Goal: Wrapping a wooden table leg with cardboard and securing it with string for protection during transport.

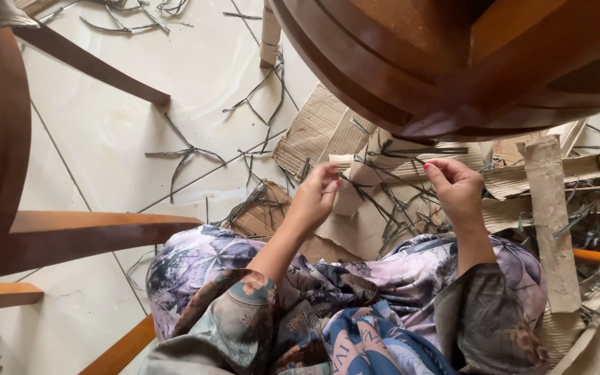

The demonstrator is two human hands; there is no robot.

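— Which way does the thin dark grey strip (390,182) run?
— Crosswise, slanting slightly, above the lap. Left hand (312,198) and right hand (456,189) each pinch an end in a clenched grip. Narrow, flat, slightly bent.

Table edge (383,83) above, littered cardboard (355,229) below; narrow gap.

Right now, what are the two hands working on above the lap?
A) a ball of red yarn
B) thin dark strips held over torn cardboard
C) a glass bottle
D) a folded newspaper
B: the left hand and right hand pinch thin dark strips over pieces of cardboard.
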